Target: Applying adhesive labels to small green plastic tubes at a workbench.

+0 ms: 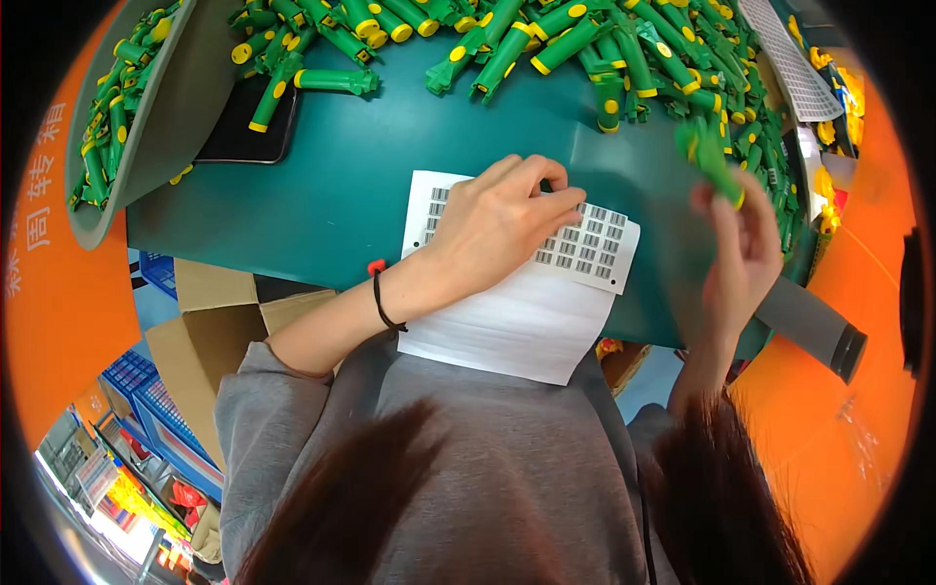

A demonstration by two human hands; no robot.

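My left hand (pixel 507 219) rests over a white sheet of small printed labels (pixel 590 244). Its thumb and forefinger are pinched together above the label rows, and whatever is between them is too small or hidden to make out. A plain white backing (pixel 497 327) hangs from the sheet over the table edge toward my lap. Off to the right, my right hand (pixel 746 244) grips a green plastic tube-shaped piece with yellow parts (pixel 710 161). That piece is raised near the pile and smeared by motion.
Many similar green-and-yellow pieces (pixel 575 39) are heaped along the far and right sides of the green table (pixel 341 210). More fill a grey tub (pixel 161 107) at left, beside a dark phone-like slab (pixel 249 122). A cardboard box (pixel 210 341) stands below. A grey cylinder (pixel 814 327) is at right.
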